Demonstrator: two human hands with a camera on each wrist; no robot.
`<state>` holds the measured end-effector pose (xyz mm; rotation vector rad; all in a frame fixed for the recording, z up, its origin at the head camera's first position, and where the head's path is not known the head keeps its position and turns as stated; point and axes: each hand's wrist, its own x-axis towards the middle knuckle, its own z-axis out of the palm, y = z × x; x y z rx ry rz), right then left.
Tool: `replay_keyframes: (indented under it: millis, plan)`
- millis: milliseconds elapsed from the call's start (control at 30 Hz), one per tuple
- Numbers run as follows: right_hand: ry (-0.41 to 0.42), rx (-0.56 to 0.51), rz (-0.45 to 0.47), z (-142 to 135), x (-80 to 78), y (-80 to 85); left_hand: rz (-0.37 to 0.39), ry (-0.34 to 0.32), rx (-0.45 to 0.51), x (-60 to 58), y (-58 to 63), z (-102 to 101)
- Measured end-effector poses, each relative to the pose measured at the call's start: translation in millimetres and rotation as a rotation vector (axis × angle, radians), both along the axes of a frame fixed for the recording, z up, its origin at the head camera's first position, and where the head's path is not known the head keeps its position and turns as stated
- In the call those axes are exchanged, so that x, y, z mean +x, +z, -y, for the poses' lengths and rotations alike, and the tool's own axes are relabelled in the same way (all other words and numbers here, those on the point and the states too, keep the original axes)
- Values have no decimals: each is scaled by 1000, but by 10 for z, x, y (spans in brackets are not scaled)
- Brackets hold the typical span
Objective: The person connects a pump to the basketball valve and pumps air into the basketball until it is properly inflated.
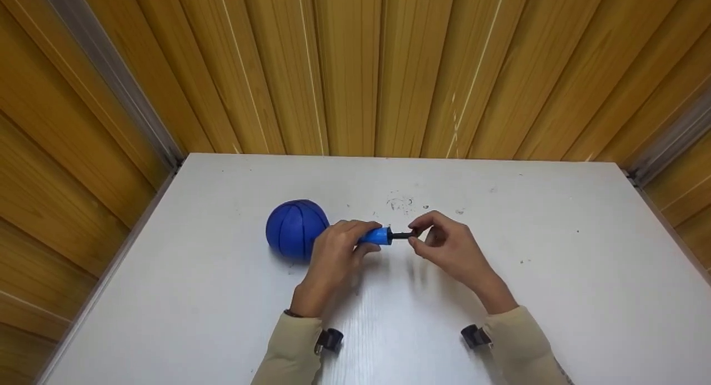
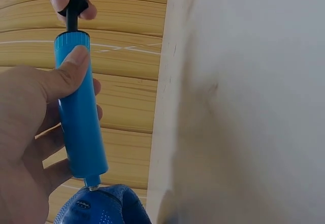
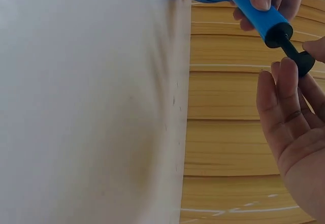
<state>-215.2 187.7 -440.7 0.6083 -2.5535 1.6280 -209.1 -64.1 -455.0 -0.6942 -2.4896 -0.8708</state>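
A blue hand pump point(image 2: 81, 127) lies across the middle of the head view, its nozzle end at a dark blue ball point(image 1: 297, 229). My left hand point(image 1: 336, 246) grips the pump's barrel, thumb along the near side and fingers wrapped behind it. On the right, my right hand point(image 1: 447, 246) pinches the black handle point(image 3: 303, 63) between thumb and fingertips. A short length of black rod point(image 1: 400, 236) shows between barrel and handle. In the left wrist view the nozzle point(image 2: 92, 181) meets the top of the ball, its tip hidden there.
Both hands work over a white table point(image 1: 222, 318) with small dark marks. Yellow wood-look panels point(image 1: 350, 68) rise behind the table's far edge and at both sides. Each sleeved wrist carries a small black camera point(image 1: 331, 339).
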Motion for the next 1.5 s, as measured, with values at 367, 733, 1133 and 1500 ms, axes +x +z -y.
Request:
replay_keyframes:
  millis: [367,733,1133,1500]
  plan:
    - [-23,80,61,-627,2,337,34,5,-49,5,19,-33]
    - [-48,115,132,-583,-35,345,-27,-12,-79,3,2,-100]
    - [-92,15,78,27,-19,87,-58,12,-116,0,8,-128]
    - [-67,-56,60,188,-11,-46,-32,5,-116,26,18,-126]
